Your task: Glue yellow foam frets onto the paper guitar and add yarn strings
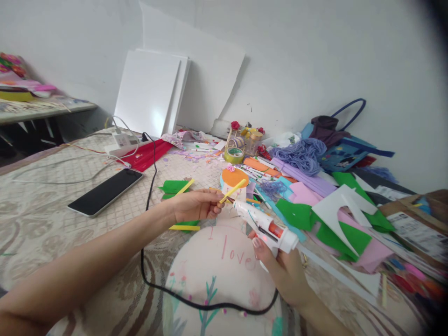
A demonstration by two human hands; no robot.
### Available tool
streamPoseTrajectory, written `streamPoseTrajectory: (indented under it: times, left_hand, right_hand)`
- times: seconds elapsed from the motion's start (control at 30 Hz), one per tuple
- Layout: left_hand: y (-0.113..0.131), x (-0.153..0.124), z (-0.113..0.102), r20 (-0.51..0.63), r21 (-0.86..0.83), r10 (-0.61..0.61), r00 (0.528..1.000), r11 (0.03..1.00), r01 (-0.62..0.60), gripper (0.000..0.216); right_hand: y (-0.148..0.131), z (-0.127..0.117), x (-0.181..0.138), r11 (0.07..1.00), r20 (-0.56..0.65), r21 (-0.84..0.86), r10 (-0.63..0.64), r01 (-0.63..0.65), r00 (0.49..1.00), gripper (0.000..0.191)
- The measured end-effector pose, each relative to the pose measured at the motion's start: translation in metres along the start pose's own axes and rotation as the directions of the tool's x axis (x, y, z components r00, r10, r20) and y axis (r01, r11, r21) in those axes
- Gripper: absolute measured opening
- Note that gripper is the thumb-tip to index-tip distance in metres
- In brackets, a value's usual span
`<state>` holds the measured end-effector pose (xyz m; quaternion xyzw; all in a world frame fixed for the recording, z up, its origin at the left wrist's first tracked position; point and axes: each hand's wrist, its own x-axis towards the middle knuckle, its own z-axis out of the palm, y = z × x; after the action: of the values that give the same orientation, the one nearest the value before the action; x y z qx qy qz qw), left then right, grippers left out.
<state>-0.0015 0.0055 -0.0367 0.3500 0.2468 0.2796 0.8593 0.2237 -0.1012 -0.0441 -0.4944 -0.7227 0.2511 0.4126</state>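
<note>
My left hand (199, 205) pinches a narrow yellow strip (234, 190), which slants up to the right. In my right hand (280, 266) is a white hot glue gun (264, 225), its nozzle pointing left at the strip's lower end; whether they touch I cannot tell. Behind the strip lies a paper figure with an orange top (235, 177) and a small pink bow. Green felt pieces (175, 187) with yellow strips on them lie around my left hand. Below both hands is a pale rounded board (224, 266) with "I love" written on it and drawn plants.
The glue gun's black cord (210, 307) loops across the board. A tablet (106, 191) lies at left, near a white power strip (121, 142). Felt scraps (350, 224), blue yarn (301, 151) and a blue bag (345, 151) crowd the right. White boards (149, 88) lean on the wall.
</note>
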Motion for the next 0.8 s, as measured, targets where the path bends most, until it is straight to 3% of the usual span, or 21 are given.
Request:
streamPoseTrajectory:
  times: [0.8]
  left_hand:
    - [-0.0010, 0.0010, -0.0026, 0.050, 0.018, -0.006, 0.999, 1.000, 0.005, 0.019]
  right_hand:
    - [0.0050, -0.0010, 0.0039, 0.973, -0.108, 0.218, 0.098, -0.073, 0.989, 0.029]
